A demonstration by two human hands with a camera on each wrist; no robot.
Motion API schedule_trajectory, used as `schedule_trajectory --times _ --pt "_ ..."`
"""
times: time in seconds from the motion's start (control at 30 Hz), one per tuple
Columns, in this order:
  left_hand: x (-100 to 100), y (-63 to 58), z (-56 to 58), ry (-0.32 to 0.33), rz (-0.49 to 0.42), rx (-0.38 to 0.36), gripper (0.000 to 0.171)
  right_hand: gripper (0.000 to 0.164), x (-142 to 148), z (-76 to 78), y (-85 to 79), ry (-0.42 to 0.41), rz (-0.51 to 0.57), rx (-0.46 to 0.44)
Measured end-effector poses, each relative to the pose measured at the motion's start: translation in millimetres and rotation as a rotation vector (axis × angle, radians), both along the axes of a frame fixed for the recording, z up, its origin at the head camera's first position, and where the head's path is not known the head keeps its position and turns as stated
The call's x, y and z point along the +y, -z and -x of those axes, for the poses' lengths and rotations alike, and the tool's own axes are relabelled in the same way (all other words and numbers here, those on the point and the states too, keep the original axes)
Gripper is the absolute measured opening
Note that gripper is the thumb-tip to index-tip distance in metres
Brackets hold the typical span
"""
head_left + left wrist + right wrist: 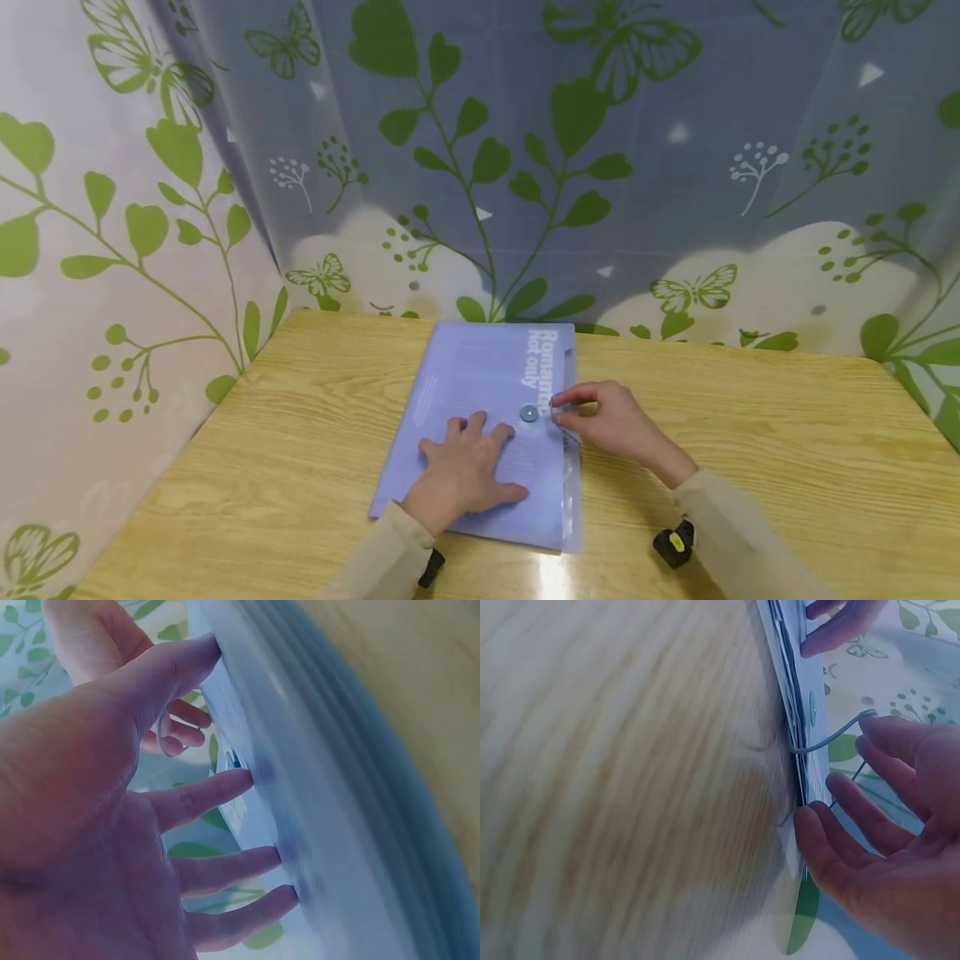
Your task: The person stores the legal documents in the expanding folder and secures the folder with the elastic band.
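Observation:
A light purple document folder (480,358) with white lettering lies flat on the table. Near its right edge sits a round teal button (529,413). My left hand (467,467), fingers spread, presses on the folder's cover; the left wrist view shows its fingertips touching the surface. Just right of the button, my right hand (611,421) pinches a thin cord (832,739) between thumb and forefinger. In the right wrist view, the cord runs from the folder's edge to those fingertips, and the other fingers are loosely bent.
The wood-grain table (300,433) extends to both sides of the folder. A patterned cloth (420,167) with green leaves and butterflies hangs behind it and along the left. Black bands with a small device (673,543) are on the wrists.

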State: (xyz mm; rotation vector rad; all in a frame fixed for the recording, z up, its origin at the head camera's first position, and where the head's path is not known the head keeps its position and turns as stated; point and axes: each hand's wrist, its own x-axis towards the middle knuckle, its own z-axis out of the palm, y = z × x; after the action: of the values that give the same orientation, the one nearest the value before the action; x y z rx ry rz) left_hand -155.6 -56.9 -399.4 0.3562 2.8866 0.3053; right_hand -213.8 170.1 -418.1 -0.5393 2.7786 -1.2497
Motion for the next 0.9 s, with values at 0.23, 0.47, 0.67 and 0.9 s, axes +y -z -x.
schedule_trajectory --times 0.23,0.47,0.67,0.9 --pt "-1.9 1.4 -0.9 0.023 -0.001 0.018 0.08 0.017 -9.4 2.9 0.9 -0.05 -0.067 0.09" --pt "-2.3 3.9 -0.7 0.025 0.0 0.032 0.08 0.016 -16.8 8.2 1.3 -0.093 -0.185 0.15" --pt "-1.8 3.6 -1.6 0.033 0.002 0.05 0.08 0.016 -22.7 11.5 3.3 -0.12 -0.277 0.234" --pt "-2.7 3.7 -2.3 0.04 0.002 0.058 0.079 0.015 -28.0 13.7 6.3 -0.122 -0.333 0.289"
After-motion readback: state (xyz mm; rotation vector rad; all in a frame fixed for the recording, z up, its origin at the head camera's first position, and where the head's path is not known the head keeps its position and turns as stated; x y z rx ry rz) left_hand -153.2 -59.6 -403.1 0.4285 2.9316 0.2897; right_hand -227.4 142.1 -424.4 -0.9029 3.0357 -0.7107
